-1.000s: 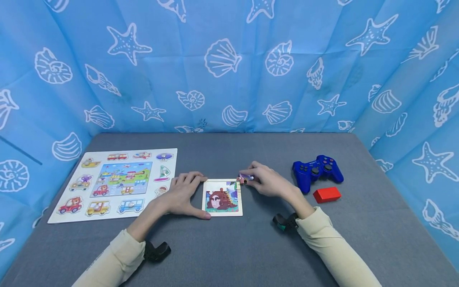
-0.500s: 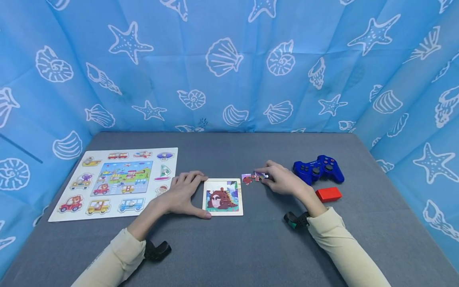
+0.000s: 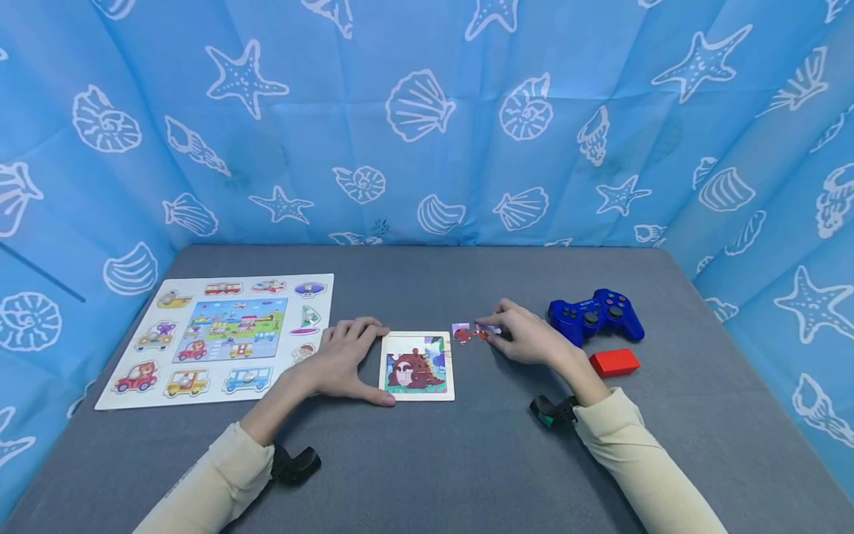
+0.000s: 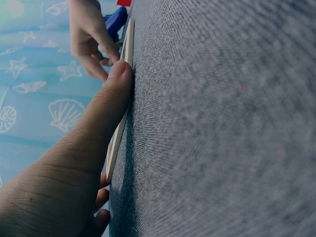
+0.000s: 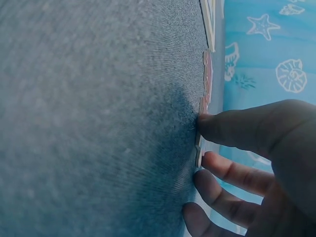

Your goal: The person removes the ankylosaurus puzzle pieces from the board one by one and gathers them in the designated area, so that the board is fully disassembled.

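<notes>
A small square jigsaw puzzle (image 3: 451, 371) in a pale wooden frame lies in the middle of the table, partly filled with a brown animal picture. My left hand (image 3: 347, 360) holds it at its left side, thumb by the near corner and index fingertip at the far one. To the right of the frame lies a loose purple and red jigsaw piece (image 3: 462, 333). Right beside that, my right hand (image 3: 523, 334) pinches another jigsaw piece (image 3: 482, 335) down at the tabletop. In the right wrist view, the thumb and fingertips meet this thin piece (image 5: 198, 153) along its edge.
A large white vehicle peg puzzle board (image 3: 110, 397) lies at the left. Right of my right hand are a blue game controller (image 3: 594, 315) and a red block (image 3: 614, 363). A blue shell-patterned curtain (image 3: 427, 185) surrounds the back and sides of the grey table (image 3: 454, 460).
My right hand has moved right from the frame's far right corner, and a loose piece now shows between them. The left hand stays on the frame.
</notes>
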Available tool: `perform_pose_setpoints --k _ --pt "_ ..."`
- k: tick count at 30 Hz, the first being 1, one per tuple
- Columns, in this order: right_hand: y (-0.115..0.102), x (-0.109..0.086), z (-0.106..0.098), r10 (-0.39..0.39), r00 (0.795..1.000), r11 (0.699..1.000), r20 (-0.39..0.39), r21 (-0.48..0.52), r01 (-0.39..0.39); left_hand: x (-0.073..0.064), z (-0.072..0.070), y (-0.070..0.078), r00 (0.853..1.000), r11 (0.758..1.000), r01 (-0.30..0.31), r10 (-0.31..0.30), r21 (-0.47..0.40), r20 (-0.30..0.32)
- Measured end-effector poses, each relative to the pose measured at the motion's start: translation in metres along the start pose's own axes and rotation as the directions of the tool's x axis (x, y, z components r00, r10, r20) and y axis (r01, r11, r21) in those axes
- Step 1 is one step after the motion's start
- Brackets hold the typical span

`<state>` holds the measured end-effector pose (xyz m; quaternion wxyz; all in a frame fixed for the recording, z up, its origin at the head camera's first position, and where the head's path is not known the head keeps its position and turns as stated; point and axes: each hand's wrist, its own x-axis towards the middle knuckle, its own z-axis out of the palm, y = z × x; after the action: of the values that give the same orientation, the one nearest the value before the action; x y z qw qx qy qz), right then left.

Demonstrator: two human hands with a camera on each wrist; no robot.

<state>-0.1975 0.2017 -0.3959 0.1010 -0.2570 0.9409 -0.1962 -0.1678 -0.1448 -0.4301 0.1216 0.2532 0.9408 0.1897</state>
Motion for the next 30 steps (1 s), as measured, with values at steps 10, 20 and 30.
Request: perform_pose_setpoints --k 10,20,30 --pt "0.0 -0.001 0.002 0.001 1.0 1.0 -0.013 0.004 -0.001 -0.001 -0.002 0.002 1.0 1.0 -0.002 0.002 -0.008 -0.001" --pt "-0.009 0.0 0.0 -0.029 0.998 1.0 -0.063 0.0 0.029 -0.002 -0.001 0.002 1.0 1.0 -0.002 0.002 -0.011 -0.001" --pt "-0.036 0.011 0.0 -0.083 0.993 0.996 -0.08 0.037 0.086 -0.002 -0.001 0.003 1.0 1.0 -0.005 0.005 -0.007 -0.008"
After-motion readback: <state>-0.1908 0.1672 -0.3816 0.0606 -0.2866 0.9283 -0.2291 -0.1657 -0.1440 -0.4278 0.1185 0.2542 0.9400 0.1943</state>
